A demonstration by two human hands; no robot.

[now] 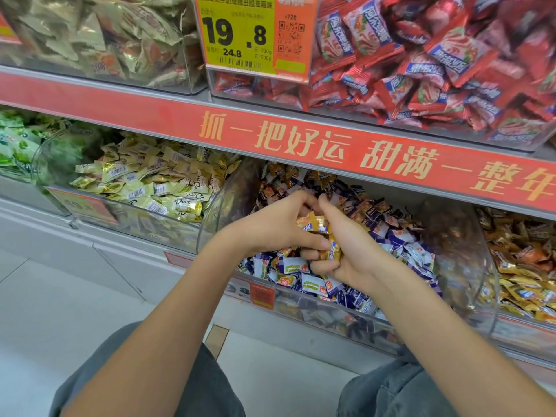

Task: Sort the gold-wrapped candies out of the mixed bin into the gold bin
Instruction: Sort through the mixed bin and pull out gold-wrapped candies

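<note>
The mixed bin (pixel 304 299) on the lower shelf holds purple-and-white candies with gold-wrapped ones scattered among them. Over its middle, my left hand (pixel 270 224) and my right hand (pixel 346 251) meet, both curled around a small bunch of gold-wrapped candies (pixel 314 225). More gold wrappers (pixel 332 251) show between the fingers of my right hand. To the right, past a clear curved divider, the gold bin (pixel 523 329) is filled with gold and orange candies (pixel 517 257).
A bin of pale yellow Dove candies (pixel 150 182) is to the left, green ones (pixel 18 145) further left. Red candies (pixel 421 61) and a 19.8 price tag (pixel 237 34) fill the upper shelf. A red shelf strip (pixel 301 139) overhangs the bins. My knees (pixel 391 392) are below.
</note>
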